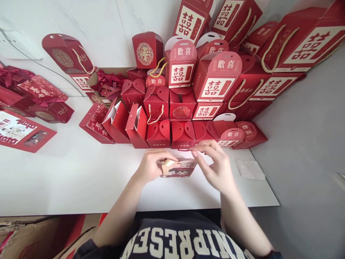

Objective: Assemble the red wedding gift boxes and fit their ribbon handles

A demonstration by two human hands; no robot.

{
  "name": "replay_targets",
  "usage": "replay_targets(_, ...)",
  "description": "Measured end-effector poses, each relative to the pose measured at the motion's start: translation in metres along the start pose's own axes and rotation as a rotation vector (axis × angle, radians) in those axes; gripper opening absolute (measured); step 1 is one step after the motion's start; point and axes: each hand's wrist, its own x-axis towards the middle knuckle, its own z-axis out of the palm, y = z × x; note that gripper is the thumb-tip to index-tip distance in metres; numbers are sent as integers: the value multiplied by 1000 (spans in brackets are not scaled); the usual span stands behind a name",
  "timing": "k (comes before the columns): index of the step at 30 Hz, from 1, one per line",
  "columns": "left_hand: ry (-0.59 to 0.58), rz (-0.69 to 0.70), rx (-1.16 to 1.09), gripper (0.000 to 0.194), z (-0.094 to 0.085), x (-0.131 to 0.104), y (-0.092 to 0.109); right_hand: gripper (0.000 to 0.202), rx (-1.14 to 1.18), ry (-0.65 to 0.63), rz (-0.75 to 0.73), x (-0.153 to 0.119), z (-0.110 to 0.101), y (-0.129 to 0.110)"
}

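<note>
A small red box with a printed cartoon front (179, 172) stands over the white table near its front, in the middle of the view. My left hand (155, 164) grips its left upper side, the thumb lying across the top by a cream-coloured flap. Over the box's right upper corner is my right hand (214, 163), its thumb and index finger held apart and a thin dark red cord near the fingertips. Whether the fingers touch the cord is too small to tell.
Red gift boxes (183, 133) are stacked behind my hands against the wall. More packages (40, 97) and a flat printed box (24, 131) lie at the left. An open carton of ribbons (109, 84) stands behind. A white napkin (250, 169) lies right, beside a grey wall (304, 144).
</note>
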Motion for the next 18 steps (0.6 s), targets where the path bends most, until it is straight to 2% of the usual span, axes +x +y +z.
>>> replay_targets(2,-53,51,-43,13,-2,4,0,20,129,-357,4,22,-13,4)
replay_targets(4,-101,81,-89,12,-4,9,0,20,269,-742,-35,42,-18,10)
replay_targets(5,-123,83,-107,12,-4,12,0,20,311,-826,-41,49,-18,12)
replay_targets(7,-162,71,-126,12,-6,16,0,18,354,-880,-60,60,-13,15)
replay_targets(10,-221,30,-133,16,-8,21,-2,14,332,-883,-81,65,-6,14)
replay_targets(14,-262,-48,-109,26,-11,23,-4,11,271,-923,-147,68,-7,10)
replay_targets(18,-269,-59,-114,26,-11,22,-5,10,245,-855,-215,65,-7,11)
